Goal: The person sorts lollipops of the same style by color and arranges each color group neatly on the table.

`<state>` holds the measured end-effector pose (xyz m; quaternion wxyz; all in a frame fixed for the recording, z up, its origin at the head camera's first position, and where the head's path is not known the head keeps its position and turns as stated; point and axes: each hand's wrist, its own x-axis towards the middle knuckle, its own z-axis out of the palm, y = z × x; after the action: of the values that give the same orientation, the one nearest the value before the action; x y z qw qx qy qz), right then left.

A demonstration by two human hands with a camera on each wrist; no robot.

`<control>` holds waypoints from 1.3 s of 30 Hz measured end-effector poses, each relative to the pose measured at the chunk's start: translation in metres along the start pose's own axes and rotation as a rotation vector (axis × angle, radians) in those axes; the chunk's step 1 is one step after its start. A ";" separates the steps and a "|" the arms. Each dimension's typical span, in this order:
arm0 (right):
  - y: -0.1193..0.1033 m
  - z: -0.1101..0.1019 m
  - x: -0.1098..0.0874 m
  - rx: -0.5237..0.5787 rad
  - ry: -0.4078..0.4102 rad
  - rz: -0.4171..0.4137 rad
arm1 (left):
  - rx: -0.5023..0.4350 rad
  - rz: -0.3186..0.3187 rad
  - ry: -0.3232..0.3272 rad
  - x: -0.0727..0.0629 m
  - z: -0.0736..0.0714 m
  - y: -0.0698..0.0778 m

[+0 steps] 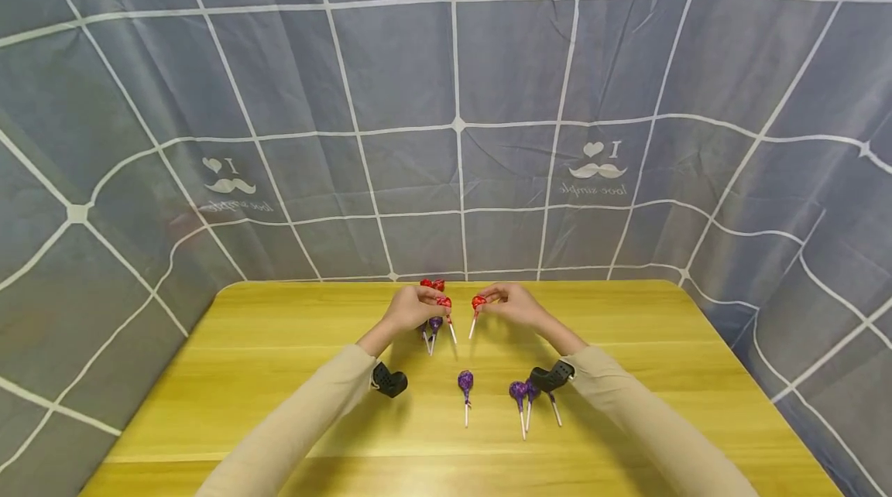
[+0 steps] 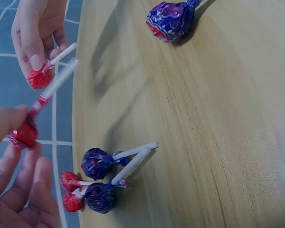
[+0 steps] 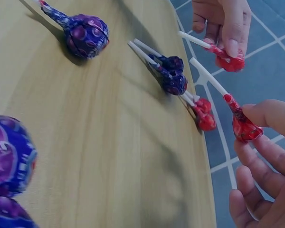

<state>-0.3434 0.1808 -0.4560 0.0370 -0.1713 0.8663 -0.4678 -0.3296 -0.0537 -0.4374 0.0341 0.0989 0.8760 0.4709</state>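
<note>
My left hand (image 1: 409, 310) pinches a red-wrapped lollipop (image 2: 24, 136) by its candy end, the white stick free. Across from it, my right hand (image 1: 516, 305) holds another red lollipop (image 3: 247, 129) between thumb and fingertips, its stick also free. Both candies are raised over the far part of the table, a short gap apart. Close by the left hand lie two purple lollipops (image 2: 100, 198), and just beyond them two more red lollipops (image 2: 72, 202) sit near the table's far edge.
A single purple lollipop (image 1: 465, 381) lies mid-table, nearer me. Several more purple lollipops (image 1: 518, 390) are grouped below the right wrist, partly hidden by its black wrist camera (image 1: 550, 377). Behind the wooden table (image 1: 279, 373) hangs a grey grid-patterned curtain (image 1: 404, 94).
</note>
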 end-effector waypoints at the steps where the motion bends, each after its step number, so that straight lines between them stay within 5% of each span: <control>1: 0.000 0.000 0.001 0.003 0.001 0.004 | -0.012 0.003 0.008 0.001 0.001 -0.002; 11: 0.005 0.000 0.018 -0.009 0.031 -0.036 | -0.093 0.089 0.097 0.014 0.011 -0.012; 29: 0.018 0.002 0.042 -0.073 0.057 0.006 | 0.048 0.035 0.185 0.041 0.029 -0.011; 39: 0.046 0.000 0.058 -0.033 0.038 -0.040 | 0.096 0.010 0.185 0.049 0.039 -0.006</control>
<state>-0.4099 0.1845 -0.4881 0.0083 -0.1801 0.8708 -0.4574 -0.3727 -0.0147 -0.4625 -0.0539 0.0611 0.8965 0.4355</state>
